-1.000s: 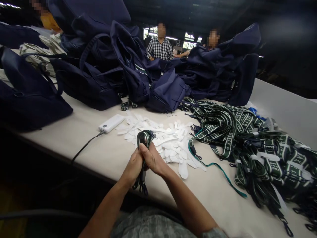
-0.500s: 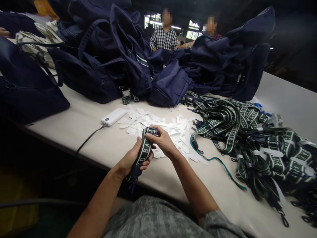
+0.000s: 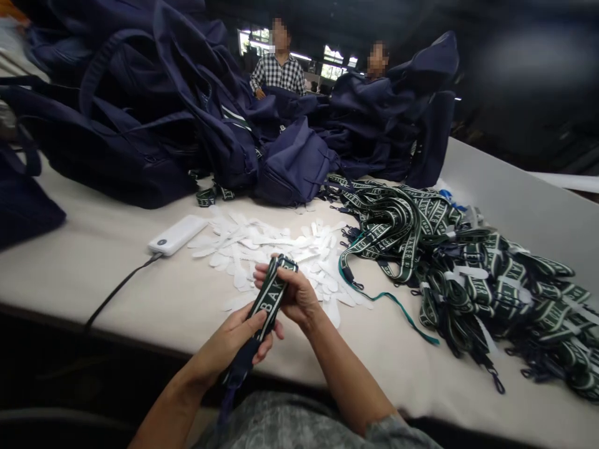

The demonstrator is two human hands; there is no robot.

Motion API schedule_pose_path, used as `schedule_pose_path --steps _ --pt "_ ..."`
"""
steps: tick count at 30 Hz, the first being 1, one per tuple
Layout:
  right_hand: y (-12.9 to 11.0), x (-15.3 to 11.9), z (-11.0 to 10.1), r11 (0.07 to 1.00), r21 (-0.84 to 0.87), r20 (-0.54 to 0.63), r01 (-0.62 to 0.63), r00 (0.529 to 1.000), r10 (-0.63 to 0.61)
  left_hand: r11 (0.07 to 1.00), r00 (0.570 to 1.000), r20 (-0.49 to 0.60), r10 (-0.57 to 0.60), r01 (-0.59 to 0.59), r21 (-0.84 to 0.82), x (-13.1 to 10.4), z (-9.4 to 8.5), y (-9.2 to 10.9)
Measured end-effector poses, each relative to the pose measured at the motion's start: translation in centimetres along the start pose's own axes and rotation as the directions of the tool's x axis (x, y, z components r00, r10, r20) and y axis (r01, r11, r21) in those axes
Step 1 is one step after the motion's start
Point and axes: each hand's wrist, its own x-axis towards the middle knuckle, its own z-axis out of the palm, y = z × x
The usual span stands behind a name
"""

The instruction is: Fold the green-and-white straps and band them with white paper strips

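A dark green strap [image 3: 271,297] with white lettering and pale edge lines lies folded lengthwise between my hands. Around its lower part my left hand [image 3: 243,337] is closed, thumb on top of the lettering. My right hand [image 3: 298,293] grips the upper end, thumb on the strap's face, its far fingers partly hidden behind. A dark navy end hangs below my left hand toward my lap. Just beyond my hands, white paper strips [image 3: 253,240] lie scattered on the pale table [image 3: 154,299].
Similar loose straps [image 3: 397,218] with hooks are heaped at the right; bundled straps [image 3: 472,280] have white bands. A teal ribbon [image 3: 407,312] trails nearby. Left stands a white power bank [image 3: 178,234] with a cable. Navy bags [image 3: 294,162] pile up behind, before a person in a checked shirt [image 3: 279,72].
My right hand has slid from pinching the strap's top end to gripping around it. The strap is tilted more to the right. The head view has turned rightward.
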Motion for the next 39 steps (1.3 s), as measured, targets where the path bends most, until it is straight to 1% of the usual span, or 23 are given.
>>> schedule_pose_path --steps 2,3,4,6,8,10,13,16,18,20,22,23,24,25,27,28,29,30,32,34,35,37,39 --pt "-0.1 -1.9 -0.7 0.998 0.048 0.119 -0.046 0.992 0.041 0.996 0.991 0.110 -0.077 0.082 -0.043 -0.3 0.4 -1.4" --pt "0.1 -2.9 -1.0 0.998 0.056 0.146 -0.037 0.989 0.029 0.990 0.981 0.157 -0.116 0.126 -0.057 -0.4 0.7 -2.2" --pt "0.3 -3.9 -1.3 0.998 0.056 0.141 -0.013 0.990 0.005 0.985 0.972 0.186 -0.146 0.160 -0.061 -0.4 1.2 -3.1" --pt "0.8 -5.7 -2.0 0.995 0.075 0.038 0.063 0.997 -0.066 0.985 0.970 0.179 -0.164 0.171 -0.021 -0.3 2.2 -4.8" --pt "1.2 -6.9 -2.7 0.983 0.117 -0.117 0.141 0.985 -0.127 0.989 0.983 0.119 -0.137 0.130 0.068 0.0 3.5 -6.0" --pt "1.2 -7.5 -3.5 0.968 0.147 -0.252 0.205 0.954 -0.164 0.982 0.993 0.058 -0.105 0.094 0.163 0.5 4.8 -6.7" --pt "0.5 -7.2 -4.3 0.959 0.124 -0.378 0.254 0.906 -0.191 0.959 0.999 -0.040 -0.017 0.027 0.283 1.5 6.3 -6.9" --pt "-0.1 -6.1 -4.7 0.961 0.098 -0.476 0.257 0.860 -0.181 0.921 0.985 -0.130 0.109 -0.051 0.385 2.4 6.7 -6.9" --pt "-0.4 -5.3 -4.9 0.977 0.099 -0.479 0.187 0.870 -0.118 0.927 0.978 -0.163 0.126 -0.058 0.372 2.7 6.4 -7.0" --pt "-0.7 -4.5 -5.3 0.997 0.055 -0.410 0.062 0.912 -0.034 0.959 0.976 -0.198 0.086 -0.027 0.282 2.6 5.7 -7.1" --pt "-1.5 -3.3 -6.0 0.992 -0.122 -0.346 -0.023 0.938 -0.021 0.984 0.960 -0.275 0.053 -0.003 0.178 1.8 4.7 -7.1" --pt "-2.1 -2.6 -6.6 0.962 -0.271 -0.330 -0.017 0.941 -0.077 0.991 0.944 -0.327 0.043 0.001 0.132 1.3 4.1 -7.0" --pt "-2.9 -1.6 -7.2 0.893 -0.451 -0.307 0.013 0.937 -0.169 0.996 0.923 -0.383 0.034 0.001 0.092 0.8 3.6 -6.8" --pt "-3.8 -0.5 -7.8 0.773 -0.633 -0.264 0.047 0.925 -0.273 0.998 0.899 -0.438 0.029 -0.002 0.062 0.2 2.9 -6.6" --pt "-5.9 2.4 -9.0 0.425 -0.901 -0.117 0.085 0.896 -0.428 1.000 0.844 -0.536 0.019 -0.005 0.027 -0.5 1.5 -5.8" --pt "-6.8 4.1 -9.5 0.246 -0.966 -0.040 0.082 0.890 -0.455 1.000 0.824 -0.567 0.016 -0.007 0.018 -0.5 0.7 -5.3" --pt "-7.5 5.9 -9.9 0.095 -0.993 0.021 0.071 0.892 -0.452 1.000 0.802 -0.597 0.020 -0.013 0.015 -0.4 -0.1 -4.8" --pt "-8.0 7.7 -10.1 -0.017 -0.998 0.065 0.063 0.904 -0.424 0.999 0.776 -0.629 0.034 -0.029 0.017 0.0 -1.0 -4.2" --pt "-8.0 11.0 -10.3 -0.150 -0.986 0.115 0.071 0.945 -0.305 0.995 0.717 -0.691 0.090 -0.091 0.034 1.3 -2.8 -3.0" --pt "-6.9 13.3 -10.2 -0.210 -0.972 0.132 0.101 0.981 -0.140 0.985 0.648 -0.747 0.148 -0.163 0.054 2.7 -4.6 -1.7" --pt "-6.0 13.8 -10.1 -0.230 -0.966 0.138 0.118 0.988 -0.070 0.980 0.611 -0.774 0.166 -0.190 0.060 3.3 -5.5 -1.1" --pt "-4.4 13.3 -10.0 -0.265 -0.955 0.142 0.135 0.990 -0.008 0.975 0.544 -0.822 0.167 -0.216 0.054 4.1 -7.2 -0.2" --pt "-3.6 11.6 -10.0 -0.313 -0.940 0.138 0.133 0.990 0.008 0.978 0.489 -0.863 0.126 -0.205 0.027 4.2 -8.9 0.3"
